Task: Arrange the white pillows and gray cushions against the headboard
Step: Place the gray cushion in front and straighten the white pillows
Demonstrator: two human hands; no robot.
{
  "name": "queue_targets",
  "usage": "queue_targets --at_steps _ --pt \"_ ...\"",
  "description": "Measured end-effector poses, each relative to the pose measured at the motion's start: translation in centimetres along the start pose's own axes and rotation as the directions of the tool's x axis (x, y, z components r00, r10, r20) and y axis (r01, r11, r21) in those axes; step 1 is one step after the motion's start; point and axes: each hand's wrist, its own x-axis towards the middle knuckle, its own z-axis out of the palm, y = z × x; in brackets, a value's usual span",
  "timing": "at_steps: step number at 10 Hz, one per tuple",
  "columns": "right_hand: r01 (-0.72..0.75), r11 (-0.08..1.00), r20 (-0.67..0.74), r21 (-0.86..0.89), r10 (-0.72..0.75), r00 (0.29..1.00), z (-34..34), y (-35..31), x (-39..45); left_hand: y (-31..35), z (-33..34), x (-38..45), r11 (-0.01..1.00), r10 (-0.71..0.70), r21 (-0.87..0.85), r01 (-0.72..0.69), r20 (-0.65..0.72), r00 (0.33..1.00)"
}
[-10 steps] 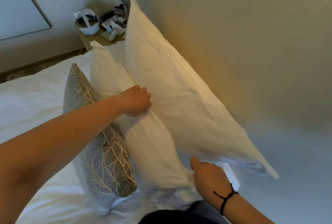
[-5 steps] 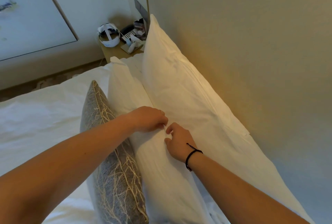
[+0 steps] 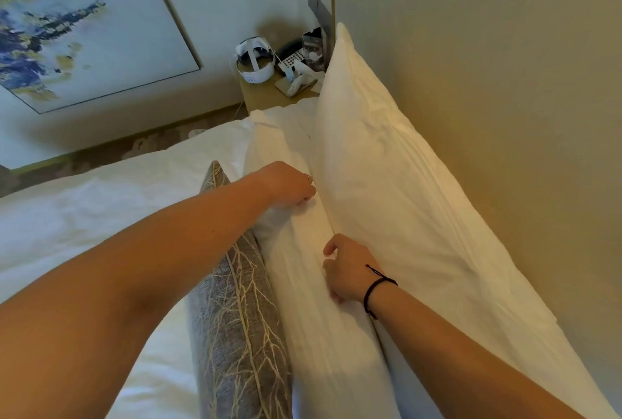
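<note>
Front pillow (image 3: 303, 250) upright between back pillow (image 3: 387, 200) and cushion (image 3: 235, 301), pinched along top edge by left hand (image 3: 289, 183) and right hand (image 3: 346, 270). Advise lifting evenly, seating flush, keeping cushion undisturbed.

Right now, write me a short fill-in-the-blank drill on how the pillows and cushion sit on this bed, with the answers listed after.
1. The back white pillow leans against the ____.
2. Both hands rest on the ____ white pillow, the left hand farther along it than the right hand.
3. The gray cushion stands in ____ of the two white pillows.
4. A black band circles the ____ wrist.

Missing words: headboard; front; front; right
</note>
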Motion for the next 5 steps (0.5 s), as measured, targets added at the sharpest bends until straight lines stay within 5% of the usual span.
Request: queue_targets --at_steps 1,2,3,4,5 --pt "-0.006 1.000 -0.039 -0.020 0.005 0.999 -0.2 -0.7 0.8 -1.8 1.5 1.6 0.871 0.033 -0.488 0.059 0.178 0.984" --pt "0.025 0.990 -0.096 -0.138 -0.038 0.995 -0.9 -0.6 0.8 -2.7 0.2 1.9 0.976 -0.180 0.140 0.165 0.104 0.978" --pt "0.072 0.952 -0.119 -0.299 -0.112 0.987 -1.4 -0.6 0.6 -2.0 -0.8 2.7 0.993 0.107 -0.033 -0.111 -0.115 0.988" --pt "0.091 0.933 -0.125 -0.347 -0.142 0.982 -1.3 -1.2 1.1 -1.0 -1.1 3.2 0.985 0.029 -0.162 -0.056 -0.162 0.986" --pt "0.113 0.933 -0.133 -0.343 -0.168 0.977 -1.2 -1.9 2.0 -1.2 -0.2 3.3 0.993 -0.052 -0.113 0.032 -0.173 0.984"
